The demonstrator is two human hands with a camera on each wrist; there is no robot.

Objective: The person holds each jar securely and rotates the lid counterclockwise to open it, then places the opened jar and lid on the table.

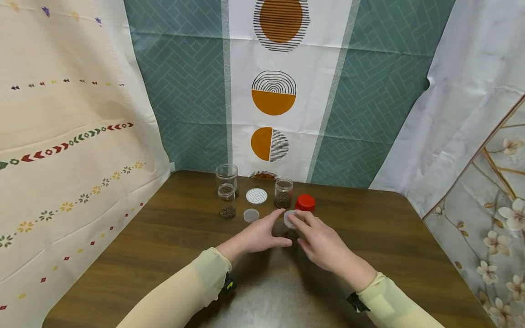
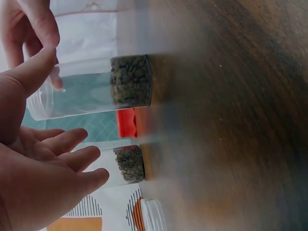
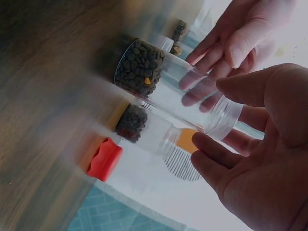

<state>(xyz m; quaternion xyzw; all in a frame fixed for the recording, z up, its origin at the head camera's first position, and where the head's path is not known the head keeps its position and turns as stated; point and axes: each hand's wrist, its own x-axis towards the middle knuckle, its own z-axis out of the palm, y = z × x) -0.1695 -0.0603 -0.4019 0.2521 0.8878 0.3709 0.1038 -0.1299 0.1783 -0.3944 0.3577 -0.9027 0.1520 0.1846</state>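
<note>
A clear jar (image 3: pixel 185 91) with dark brown pellets in its lower part stands upright on the table between both hands. A translucent lid (image 1: pixel 290 218) covers its mouth. My right hand (image 1: pixel 321 239) has its thumb and fingers curved round the lid, gripping it from above. My left hand (image 1: pixel 260 234) is spread beside the jar's left side, thumb apart from the fingers and nothing held. In the left wrist view, the left fingers (image 2: pixel 72 142) reach past the jar without wrapping round it.
Behind stand a lidless jar of pellets (image 1: pixel 283 193) and a red lid (image 1: pixel 305 202). To the left are a tall jar (image 1: pixel 227 172), a smaller jar (image 1: pixel 227 200), a white patterned lid (image 1: pixel 256 196) and a small translucent lid (image 1: pixel 251 215). Cloths hang round the wooden table (image 1: pixel 172 237).
</note>
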